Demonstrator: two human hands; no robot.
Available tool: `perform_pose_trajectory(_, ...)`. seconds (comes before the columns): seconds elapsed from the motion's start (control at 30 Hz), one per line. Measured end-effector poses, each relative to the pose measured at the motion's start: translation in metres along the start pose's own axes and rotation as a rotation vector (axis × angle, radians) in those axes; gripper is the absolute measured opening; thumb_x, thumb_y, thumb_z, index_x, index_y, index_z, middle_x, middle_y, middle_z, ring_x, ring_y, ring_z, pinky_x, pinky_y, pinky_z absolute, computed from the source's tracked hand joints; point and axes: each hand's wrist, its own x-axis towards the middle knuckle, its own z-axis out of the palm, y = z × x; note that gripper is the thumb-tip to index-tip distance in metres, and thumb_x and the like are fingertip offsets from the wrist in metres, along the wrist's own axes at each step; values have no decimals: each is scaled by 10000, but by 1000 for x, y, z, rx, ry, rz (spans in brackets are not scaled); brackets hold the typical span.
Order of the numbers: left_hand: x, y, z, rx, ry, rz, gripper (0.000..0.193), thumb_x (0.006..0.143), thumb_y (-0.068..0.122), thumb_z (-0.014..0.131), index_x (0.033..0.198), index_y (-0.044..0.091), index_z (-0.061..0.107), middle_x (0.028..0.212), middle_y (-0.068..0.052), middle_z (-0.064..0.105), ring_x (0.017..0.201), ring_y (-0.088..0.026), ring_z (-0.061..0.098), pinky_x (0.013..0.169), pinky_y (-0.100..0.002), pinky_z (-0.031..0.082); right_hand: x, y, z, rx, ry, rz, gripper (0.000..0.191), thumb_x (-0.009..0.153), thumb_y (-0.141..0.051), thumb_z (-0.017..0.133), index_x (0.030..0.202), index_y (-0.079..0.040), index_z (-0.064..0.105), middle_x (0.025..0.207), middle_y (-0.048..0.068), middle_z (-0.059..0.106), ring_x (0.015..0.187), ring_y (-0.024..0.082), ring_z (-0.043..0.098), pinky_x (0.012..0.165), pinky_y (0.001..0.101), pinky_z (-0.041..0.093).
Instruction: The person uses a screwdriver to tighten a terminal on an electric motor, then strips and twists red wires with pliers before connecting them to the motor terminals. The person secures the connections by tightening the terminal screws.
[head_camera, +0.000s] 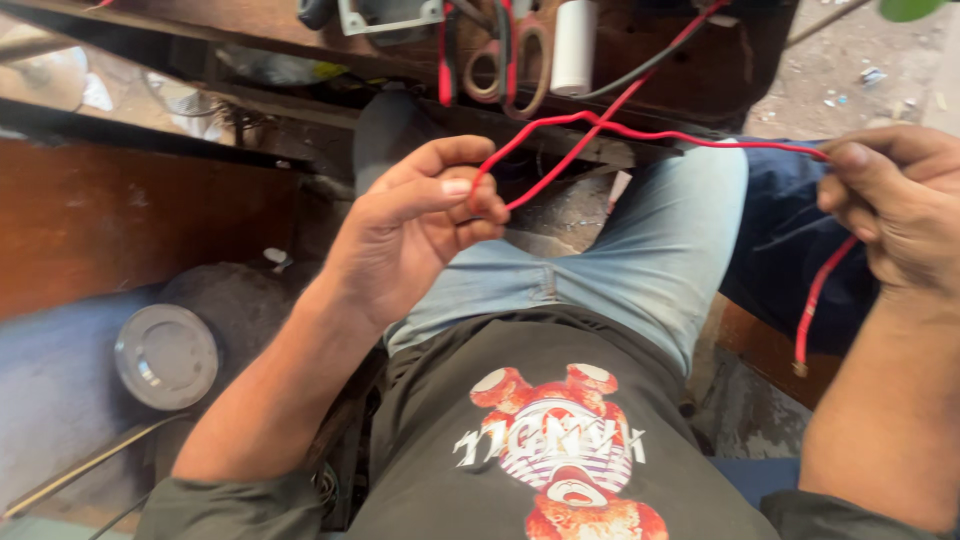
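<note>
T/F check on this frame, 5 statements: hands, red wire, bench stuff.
1. Both hands grip the red wire. True: left hand pinches it, right hand holds it.
2. The wire's free end hangs below the right hand. True.
3. The scissors are in the left hand. False: they lie on the bench beyond it.
4. The white cylinder lies on the lap. False: it sits beside the scissors.
5. The round grey lid is under the right hand. False: it is near the left forearm.
</note>
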Motion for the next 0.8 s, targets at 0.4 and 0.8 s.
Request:
perform_pose_trajectory(0.4,-11,-33,-32,644,-1,256,200,982,116,701,1113,-34,696,1001,-78,718,940,-122,608,891,-285,479,20,-37,42,-832,49,-623,90,1001,-34,798,1049,37,768,921,150,746,785,173,704,690,276,520)
perform_pose_trajectory(0.8,6,-19,-11,1412,219,691,369,910,140,762,1235,0,658,1191,-150,711,1142,-272,660,1030,-368,487,26,-59,66,-807,-71,-916,141,911,115,695,993,8,736,991,143,744,931,256,725,822,339,571)
